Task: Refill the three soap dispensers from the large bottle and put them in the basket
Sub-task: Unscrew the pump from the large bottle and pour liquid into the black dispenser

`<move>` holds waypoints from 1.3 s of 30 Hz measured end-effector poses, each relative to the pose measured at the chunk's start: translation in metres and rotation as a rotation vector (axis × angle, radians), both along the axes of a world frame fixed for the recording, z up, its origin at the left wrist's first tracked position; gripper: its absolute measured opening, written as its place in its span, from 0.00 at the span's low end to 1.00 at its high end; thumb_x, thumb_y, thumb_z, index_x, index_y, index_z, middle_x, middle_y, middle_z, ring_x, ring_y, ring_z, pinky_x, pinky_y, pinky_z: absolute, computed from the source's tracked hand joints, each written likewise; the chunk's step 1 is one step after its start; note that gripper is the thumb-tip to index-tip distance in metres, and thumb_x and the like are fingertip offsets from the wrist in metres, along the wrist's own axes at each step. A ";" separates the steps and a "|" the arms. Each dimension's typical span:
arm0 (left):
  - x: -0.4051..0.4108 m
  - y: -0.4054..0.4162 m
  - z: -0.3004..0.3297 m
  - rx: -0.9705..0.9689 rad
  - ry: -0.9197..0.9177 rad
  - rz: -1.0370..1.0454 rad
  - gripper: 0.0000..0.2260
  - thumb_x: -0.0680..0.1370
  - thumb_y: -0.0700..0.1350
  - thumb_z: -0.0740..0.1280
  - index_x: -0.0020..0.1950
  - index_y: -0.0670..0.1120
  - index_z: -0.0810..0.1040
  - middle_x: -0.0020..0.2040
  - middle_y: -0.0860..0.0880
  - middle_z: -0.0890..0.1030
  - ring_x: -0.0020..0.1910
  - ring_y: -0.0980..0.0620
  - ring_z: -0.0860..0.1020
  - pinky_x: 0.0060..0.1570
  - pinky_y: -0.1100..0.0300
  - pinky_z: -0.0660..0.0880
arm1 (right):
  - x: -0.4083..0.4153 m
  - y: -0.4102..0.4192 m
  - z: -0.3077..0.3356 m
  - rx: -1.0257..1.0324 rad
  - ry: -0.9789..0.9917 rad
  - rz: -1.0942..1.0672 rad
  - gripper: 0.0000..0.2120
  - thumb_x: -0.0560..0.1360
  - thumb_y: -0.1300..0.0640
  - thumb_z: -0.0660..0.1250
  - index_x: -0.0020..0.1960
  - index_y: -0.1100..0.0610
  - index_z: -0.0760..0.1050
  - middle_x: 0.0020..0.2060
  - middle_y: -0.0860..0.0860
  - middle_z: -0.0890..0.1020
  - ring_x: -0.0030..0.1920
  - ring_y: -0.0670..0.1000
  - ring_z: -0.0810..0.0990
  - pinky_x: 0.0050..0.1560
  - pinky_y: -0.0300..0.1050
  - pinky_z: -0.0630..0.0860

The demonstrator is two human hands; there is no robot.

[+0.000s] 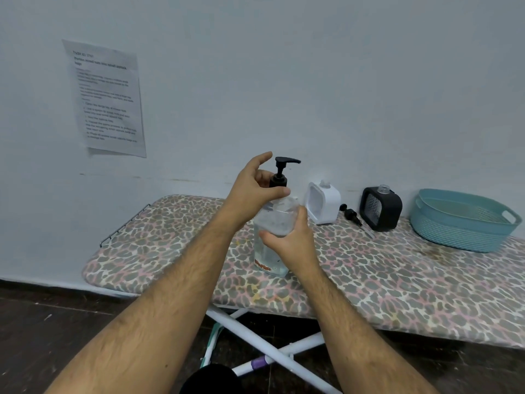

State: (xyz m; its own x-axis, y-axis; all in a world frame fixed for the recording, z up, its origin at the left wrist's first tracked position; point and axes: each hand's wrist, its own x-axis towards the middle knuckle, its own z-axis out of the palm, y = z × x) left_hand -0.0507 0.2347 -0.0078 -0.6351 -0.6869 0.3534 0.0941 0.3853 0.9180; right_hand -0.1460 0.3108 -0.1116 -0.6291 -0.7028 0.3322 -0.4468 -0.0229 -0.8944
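— Two hands on one bottle?
— Yes. The right hand (292, 243) is wrapped round the body of the large clear plastic bottle (274, 223), which stands upright on the leopard-print ironing board (397, 282). The left hand (252, 189) pinches the collar of its black pump top (281, 174) between thumb and fingers.
— And the dispensers?
— Only two show: a white square dispenser (324, 201) just right of the bottle, and a black square dispenser (380, 209) further right, its neck uncapped. A loose black pump (352, 214) lies between them.
— The basket?
— The teal plastic basket (460, 226) sits at the board's right end, near the black dispenser.
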 end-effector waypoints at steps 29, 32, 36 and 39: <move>0.026 -0.007 0.070 0.173 0.375 0.148 0.27 0.74 0.39 0.74 0.70 0.48 0.69 0.47 0.55 0.85 0.48 0.60 0.82 0.62 0.53 0.71 | -0.003 -0.001 0.000 -0.026 0.025 0.012 0.35 0.65 0.48 0.78 0.64 0.45 0.62 0.55 0.45 0.76 0.53 0.46 0.78 0.49 0.41 0.77; 0.029 -0.007 0.078 0.176 0.389 0.152 0.26 0.74 0.39 0.74 0.70 0.49 0.69 0.47 0.55 0.85 0.49 0.58 0.82 0.61 0.53 0.71 | -0.003 -0.001 -0.002 -0.022 0.020 0.009 0.37 0.64 0.47 0.78 0.66 0.47 0.62 0.55 0.45 0.77 0.54 0.47 0.78 0.51 0.44 0.78; 0.036 -0.003 0.092 0.156 0.409 0.153 0.26 0.74 0.39 0.74 0.69 0.48 0.69 0.47 0.54 0.85 0.47 0.59 0.82 0.65 0.51 0.69 | -0.003 -0.001 0.000 -0.017 0.023 0.008 0.37 0.65 0.49 0.78 0.68 0.49 0.62 0.55 0.46 0.76 0.54 0.47 0.78 0.49 0.41 0.76; 0.041 0.000 0.102 0.133 0.413 0.152 0.25 0.74 0.39 0.74 0.68 0.49 0.70 0.46 0.55 0.85 0.49 0.59 0.82 0.69 0.48 0.67 | -0.003 -0.001 0.001 -0.013 0.017 0.012 0.37 0.65 0.49 0.78 0.68 0.49 0.62 0.55 0.46 0.77 0.54 0.47 0.78 0.48 0.39 0.76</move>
State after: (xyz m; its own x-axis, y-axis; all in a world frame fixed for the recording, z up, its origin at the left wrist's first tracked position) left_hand -0.0099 0.2347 0.0940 -0.3476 -0.8180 0.4584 0.4142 0.3046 0.8577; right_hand -0.1487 0.3099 -0.1104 -0.6149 -0.7057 0.3519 -0.4615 -0.0398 -0.8862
